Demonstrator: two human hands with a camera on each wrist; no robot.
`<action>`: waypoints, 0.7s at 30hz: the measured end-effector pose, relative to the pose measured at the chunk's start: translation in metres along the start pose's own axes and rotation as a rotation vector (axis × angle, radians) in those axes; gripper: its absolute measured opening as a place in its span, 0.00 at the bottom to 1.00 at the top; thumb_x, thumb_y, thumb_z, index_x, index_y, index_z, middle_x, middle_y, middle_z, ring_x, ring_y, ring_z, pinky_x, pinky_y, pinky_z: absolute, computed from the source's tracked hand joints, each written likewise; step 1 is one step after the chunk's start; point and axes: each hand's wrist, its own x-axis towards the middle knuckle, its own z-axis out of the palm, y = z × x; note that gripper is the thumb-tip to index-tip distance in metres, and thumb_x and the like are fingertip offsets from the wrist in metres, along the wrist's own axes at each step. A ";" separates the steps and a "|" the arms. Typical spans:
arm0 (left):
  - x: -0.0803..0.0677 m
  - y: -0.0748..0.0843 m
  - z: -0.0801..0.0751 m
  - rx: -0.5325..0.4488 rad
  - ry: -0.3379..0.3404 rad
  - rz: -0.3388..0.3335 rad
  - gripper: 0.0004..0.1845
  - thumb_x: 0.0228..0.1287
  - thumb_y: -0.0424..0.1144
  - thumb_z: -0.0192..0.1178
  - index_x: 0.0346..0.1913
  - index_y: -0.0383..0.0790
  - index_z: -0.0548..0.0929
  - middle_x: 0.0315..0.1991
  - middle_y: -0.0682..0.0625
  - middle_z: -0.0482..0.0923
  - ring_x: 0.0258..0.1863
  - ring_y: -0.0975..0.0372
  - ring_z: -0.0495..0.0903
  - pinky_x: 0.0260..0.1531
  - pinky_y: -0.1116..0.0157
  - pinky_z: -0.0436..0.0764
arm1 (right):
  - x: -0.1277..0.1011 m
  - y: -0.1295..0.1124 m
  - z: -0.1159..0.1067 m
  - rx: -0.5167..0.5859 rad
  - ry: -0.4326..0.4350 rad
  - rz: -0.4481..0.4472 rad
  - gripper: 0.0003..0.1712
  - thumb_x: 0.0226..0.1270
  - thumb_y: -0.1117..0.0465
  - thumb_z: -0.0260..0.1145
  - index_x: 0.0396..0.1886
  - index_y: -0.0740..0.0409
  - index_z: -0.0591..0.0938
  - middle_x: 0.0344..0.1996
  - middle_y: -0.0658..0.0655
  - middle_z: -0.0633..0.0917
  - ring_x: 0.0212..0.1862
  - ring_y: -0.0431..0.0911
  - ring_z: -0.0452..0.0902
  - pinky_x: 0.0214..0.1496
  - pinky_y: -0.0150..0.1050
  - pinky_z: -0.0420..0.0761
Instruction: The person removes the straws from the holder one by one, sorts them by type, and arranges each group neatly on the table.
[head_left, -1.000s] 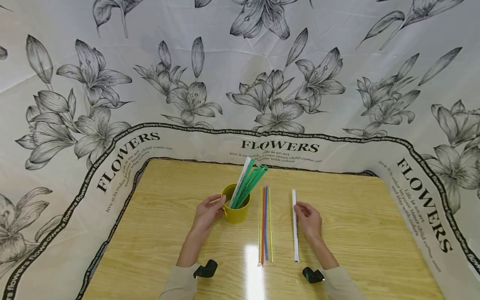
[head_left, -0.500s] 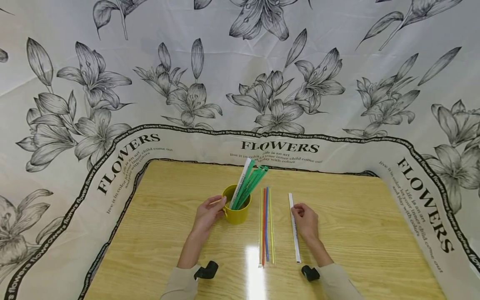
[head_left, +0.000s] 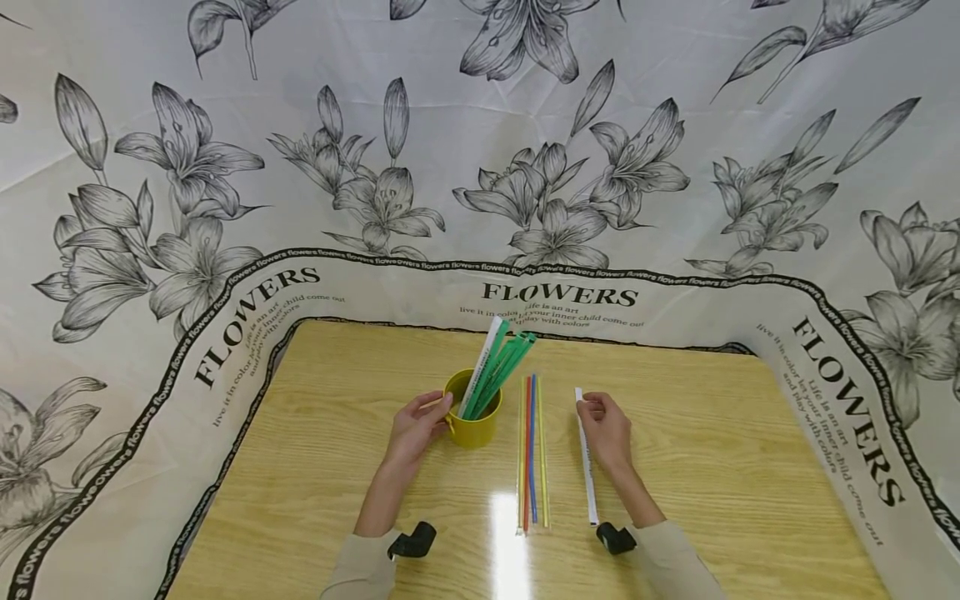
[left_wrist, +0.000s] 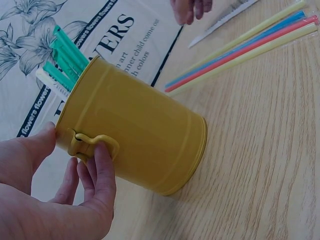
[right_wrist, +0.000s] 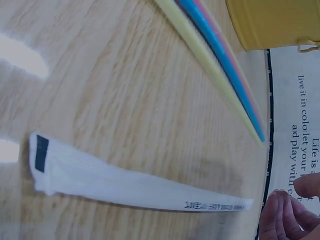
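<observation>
A yellow metal cup (head_left: 471, 421) stands on the wooden table (head_left: 712, 467) with several green wrapped straws (head_left: 504, 360) and a white one leaning out of it. My left hand (head_left: 437, 408) grips the cup, thumb on the rim and fingers at its small handle (left_wrist: 92, 142); the left wrist view shows the left hand (left_wrist: 75, 150) on the cup (left_wrist: 145, 145). My right hand (head_left: 589, 408) pinches the far end of a white paper-wrapped straw (head_left: 587, 475) lying right of the cup. In the right wrist view the white straw (right_wrist: 125, 187) ends at my curled fingers (right_wrist: 285, 207).
A clear pack of yellow, red and blue straws (head_left: 531, 454) lies between the cup and the white straw, pointing away from me. A flower-printed cloth (head_left: 555, 208) rises behind and around the table. Black wrist mounts (head_left: 412, 540) sit near the front edge.
My right hand has slid left toward the coloured straws, taking the far end of the white straw with it. The left hand and the cup have stayed put.
</observation>
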 end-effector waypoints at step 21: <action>-0.001 0.001 0.000 0.004 -0.005 -0.009 0.24 0.70 0.42 0.69 0.61 0.30 0.78 0.49 0.41 0.81 0.39 0.63 0.83 0.52 0.59 0.84 | 0.002 -0.069 0.011 0.250 0.003 -0.139 0.17 0.79 0.58 0.63 0.56 0.67 0.81 0.47 0.65 0.86 0.49 0.58 0.84 0.47 0.28 0.83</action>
